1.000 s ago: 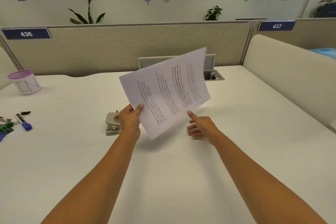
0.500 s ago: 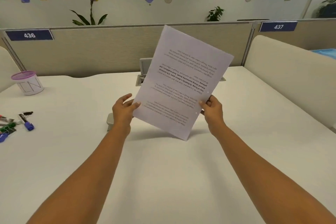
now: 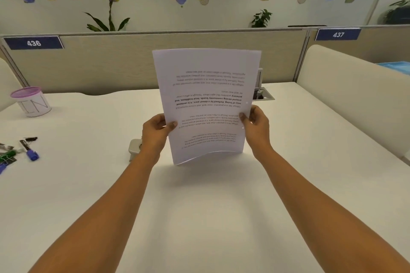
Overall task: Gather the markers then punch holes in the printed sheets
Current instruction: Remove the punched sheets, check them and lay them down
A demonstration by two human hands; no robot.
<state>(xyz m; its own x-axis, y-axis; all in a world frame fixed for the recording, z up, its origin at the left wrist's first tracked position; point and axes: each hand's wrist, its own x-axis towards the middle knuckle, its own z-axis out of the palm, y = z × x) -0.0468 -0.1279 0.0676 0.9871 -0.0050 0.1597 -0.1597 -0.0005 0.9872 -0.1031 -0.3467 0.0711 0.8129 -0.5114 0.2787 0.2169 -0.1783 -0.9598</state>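
Printed sheets (image 3: 210, 104) stand upright above the middle of the tabletop (image 3: 221, 217), text upside down, lower edge bowed and apparently just clear of the surface. The left hand (image 3: 155, 133) and right hand (image 3: 255, 126) each pinch a side edge, thumb in front. The hole punch (image 3: 134, 149) sits just behind the left wrist; the markers (image 3: 20, 150) lie loose at the left edge. Recommended: tap the lower edge square on the tabletop, hold the stack flat, then feed one edge fully into the punch slot.
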